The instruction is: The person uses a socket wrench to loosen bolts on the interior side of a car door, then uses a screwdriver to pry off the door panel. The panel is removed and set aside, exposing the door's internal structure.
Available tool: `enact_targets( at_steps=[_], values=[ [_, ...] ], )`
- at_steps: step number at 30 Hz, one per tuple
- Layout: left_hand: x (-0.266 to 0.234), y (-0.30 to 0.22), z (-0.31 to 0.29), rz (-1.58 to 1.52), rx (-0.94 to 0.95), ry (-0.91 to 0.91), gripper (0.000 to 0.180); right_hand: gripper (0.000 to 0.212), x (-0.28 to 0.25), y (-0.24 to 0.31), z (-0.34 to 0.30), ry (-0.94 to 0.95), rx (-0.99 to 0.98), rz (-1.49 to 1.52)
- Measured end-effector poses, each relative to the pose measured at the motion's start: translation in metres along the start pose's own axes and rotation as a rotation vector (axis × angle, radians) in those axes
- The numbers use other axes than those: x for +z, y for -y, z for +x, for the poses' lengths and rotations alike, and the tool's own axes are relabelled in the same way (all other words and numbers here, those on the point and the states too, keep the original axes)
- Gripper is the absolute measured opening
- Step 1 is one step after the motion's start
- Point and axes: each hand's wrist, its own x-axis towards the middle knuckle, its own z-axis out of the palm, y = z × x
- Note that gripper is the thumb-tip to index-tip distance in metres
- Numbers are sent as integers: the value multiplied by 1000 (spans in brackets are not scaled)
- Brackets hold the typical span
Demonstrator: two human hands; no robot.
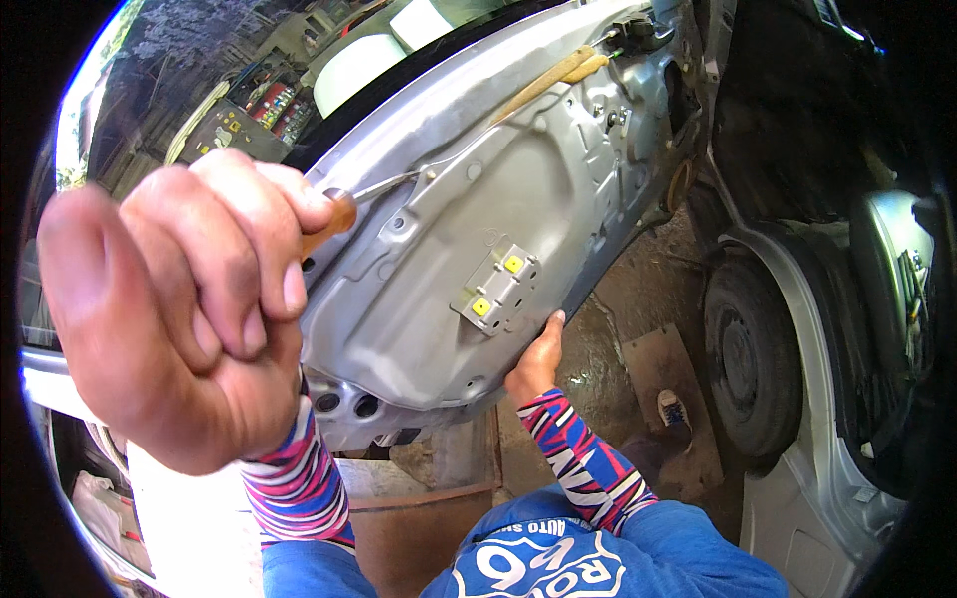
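The person's left hand (189, 309) curls tightly round a screwdriver (339, 214) at the window side of the silver car door (399, 289), shaft pointing across it. The right hand (536, 361) lies at the door's lower edge, thumb against it; its hidden fingers leave the grip unclear.

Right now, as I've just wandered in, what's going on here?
A person is working at a silver car door with its metal inner face exposed. The left hand is closed around an orange-handled tool, its thin shaft pointing at the door's upper part; whether the tip touches is unclear. The right hand is at the door's lower edge, its fingers mostly hidden. A wheel shows off to the right.
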Motion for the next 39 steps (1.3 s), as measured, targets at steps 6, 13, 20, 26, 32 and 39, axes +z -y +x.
enact_targets(
  at_steps=[6,13,20,26,32,39],
  values=[
    [-41,4,7,-205,-26,247,43,69,10,2,-5,-122,44,-15],
    [-24,7,21,-244,-32,-48,42,72,14,3,-9,-148,26,-86],
    [-35,10,0,-280,8,63,41,73,13,3,-11,-120,20,-120],
    [-77,34,6,-419,-47,250,38,76,13,7,-13,-99,14,-169],
    [-67,27,-13,-369,-42,-61,37,72,15,15,-18,-101,35,-222],
    [-19,-17,-61,195,50,-265,45,72,13,12,-13,-79,38,-160]
  ],
)
